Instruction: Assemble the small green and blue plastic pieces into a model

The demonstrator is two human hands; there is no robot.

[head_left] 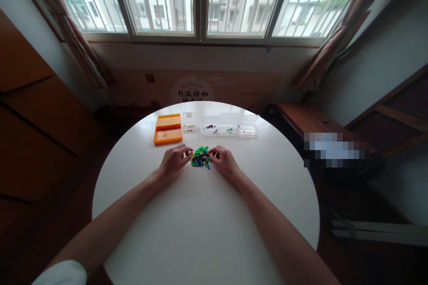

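A heap of small toy bricks (200, 157) in green, blue, brown and yellow lies on the white round table (200, 213). At the heap's left edge is my left hand (175, 158), its fingers bent and a gap showing between thumb and forefinger. My right hand (224, 160) reaches the heap's right edge with curled fingers, thumb and forefinger slightly apart. Both sets of fingertips are beside or touching the outermost bricks; the exact contact is too small to see. No brick shows clearly in either hand.
Behind my left hand stands an orange tray (168, 136) with a raised back part. To its right, clear plastic boxes (219, 132) with open lids hold a few small pieces. A wooden bench (307, 118) stands right of the table, below the window (200, 0) side wall.
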